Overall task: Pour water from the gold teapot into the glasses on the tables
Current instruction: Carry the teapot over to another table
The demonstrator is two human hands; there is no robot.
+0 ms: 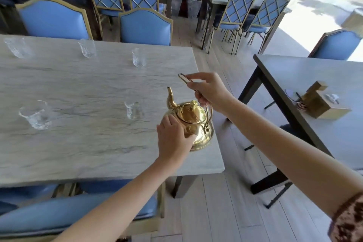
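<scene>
Occupying the table's (78,88) near right corner — gold teapot (193,122): handle (185,78) gripped by the right hand (210,92), belly (203,139) steadied by the left hand (173,137), fingers (185,133) pressed together; judged rigid, slick, water-heavy.

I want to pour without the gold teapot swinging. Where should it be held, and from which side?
Grip the tall loop handle of the gold teapot from above, opposite the spout, as the right hand does. It arches over the lid, so the pot hangs beneath; the left hand on the body likely steadies it.
</scene>
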